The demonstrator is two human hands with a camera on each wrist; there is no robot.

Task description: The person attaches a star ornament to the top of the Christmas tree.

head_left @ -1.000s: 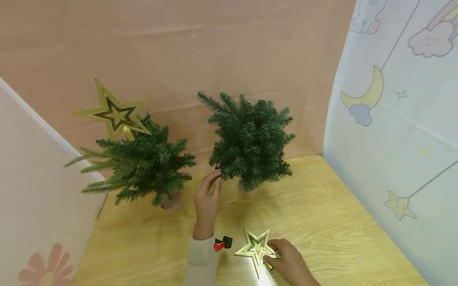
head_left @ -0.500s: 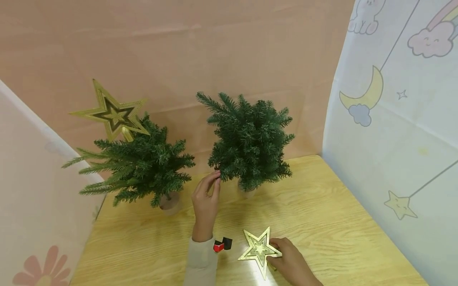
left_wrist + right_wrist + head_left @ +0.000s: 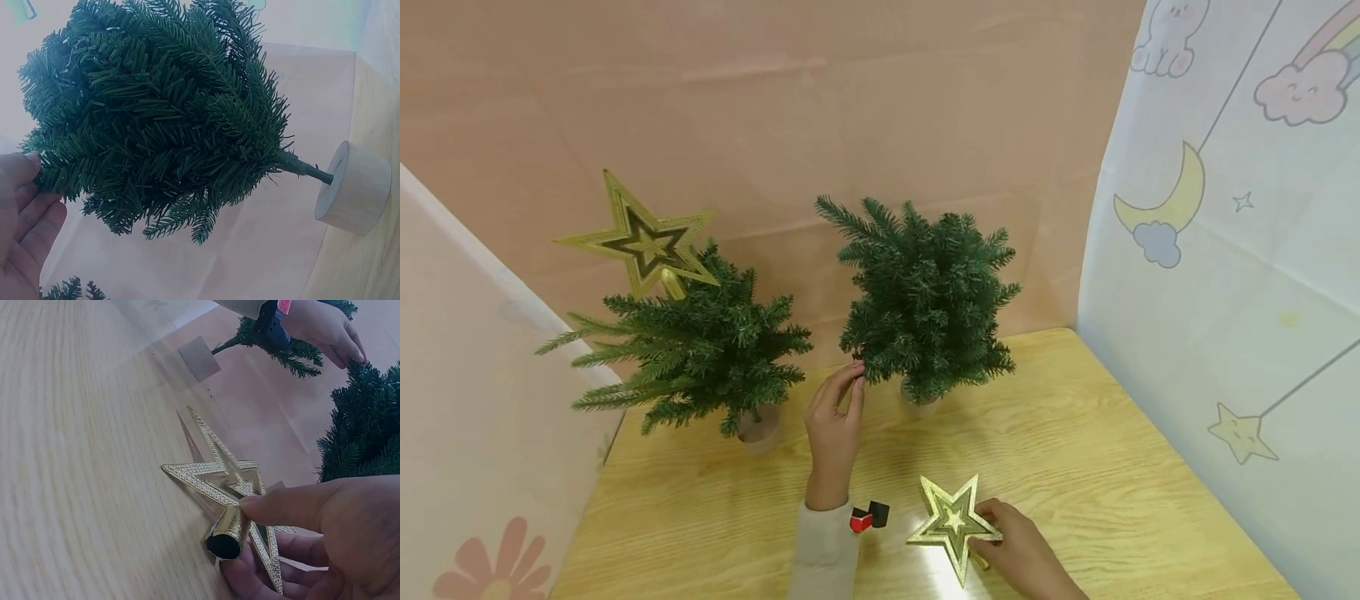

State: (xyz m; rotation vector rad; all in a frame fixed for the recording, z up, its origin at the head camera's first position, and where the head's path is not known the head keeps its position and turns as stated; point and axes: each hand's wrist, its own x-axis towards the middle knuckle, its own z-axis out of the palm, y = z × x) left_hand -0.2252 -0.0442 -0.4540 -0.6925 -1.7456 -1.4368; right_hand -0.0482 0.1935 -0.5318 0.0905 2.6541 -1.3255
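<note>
My left hand [image 3: 835, 425] pinches a branch tip on the lower left side of the green artificial Christmas tree [image 3: 928, 300], thumb and fingers meeting at the needles. In the left wrist view this tree stands on a thin stem in a round pale wooden base [image 3: 359, 187]. Low over the table's front part, my right hand [image 3: 1018, 546] grips a gold star tree topper [image 3: 953, 518] by its right side. The right wrist view shows the thumb near the topper's hollow tube [image 3: 226, 534], whose dark open end faces the camera.
A second small tree [image 3: 715, 342] stands to the left, bearing another gold star topper [image 3: 647, 242] that leans left. Behind the wooden table [image 3: 1112, 467] hangs a peach cloth [image 3: 880, 100]; a printed white cloth [image 3: 1232, 292] borders the right.
My right hand has shifted slightly to the right with the star topper, whose face has turned a little. The left hand keeps its pinch on the branch.
</note>
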